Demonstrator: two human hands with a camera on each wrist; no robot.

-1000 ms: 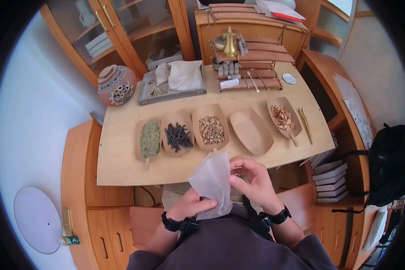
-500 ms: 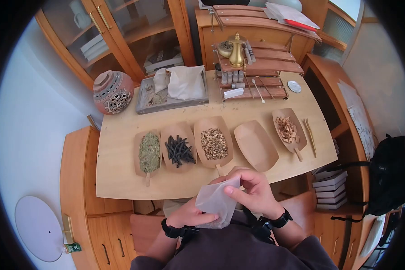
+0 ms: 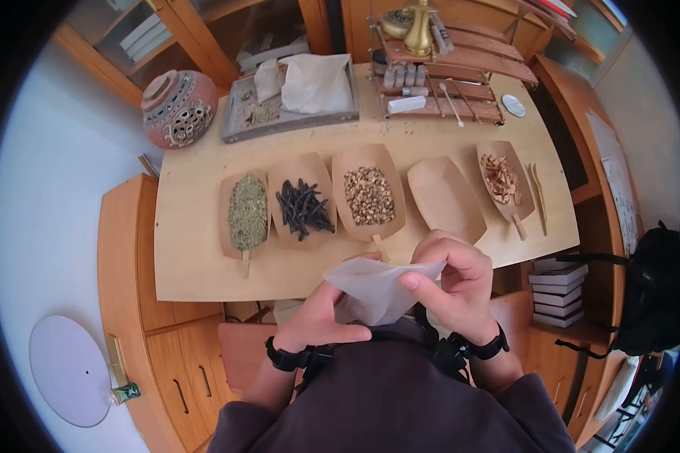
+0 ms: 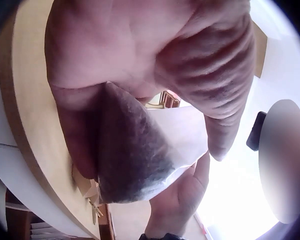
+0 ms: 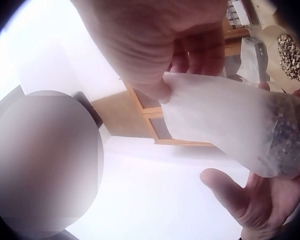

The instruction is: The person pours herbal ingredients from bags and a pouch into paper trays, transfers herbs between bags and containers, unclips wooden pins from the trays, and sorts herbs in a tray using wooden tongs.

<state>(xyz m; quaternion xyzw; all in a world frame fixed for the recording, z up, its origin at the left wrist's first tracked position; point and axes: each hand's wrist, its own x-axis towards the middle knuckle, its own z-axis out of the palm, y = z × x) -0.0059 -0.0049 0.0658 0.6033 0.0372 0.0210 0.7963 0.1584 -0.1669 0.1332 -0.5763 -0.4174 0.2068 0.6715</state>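
A translucent white bag (image 3: pixel 378 291) is held in front of my body, near the table's front edge. My right hand (image 3: pixel 461 287) pinches its top edge between thumb and fingers. My left hand (image 3: pixel 317 313) carries the lower part on its extended fingers, its thumb out to the side. Dark, mixed bits show through the bag's filled end (image 5: pixel 285 135) in the right wrist view. Beyond the hands stand brown boat-shaped trays holding green dried herb (image 3: pixel 247 211), black sticks (image 3: pixel 305 210), chopped pale-brown pieces (image 3: pixel 369 196) and reddish shavings (image 3: pixel 500 177). One tray (image 3: pixel 447 200) is bare.
Brass-coloured tweezers (image 3: pixel 539 198) lie at the right. At the back are a patterned clay pot (image 3: pixel 180 109), a grey tray (image 3: pixel 234 124) with white bags (image 3: pixel 317 84), and a wooden rack (image 3: pixel 476 57) with small vials and a brass pot (image 3: pixel 418 34).
The bag has come up and tipped, its upper edge now spread sideways between the hands. My left thumb has come off the bag's front. The head view has shifted.
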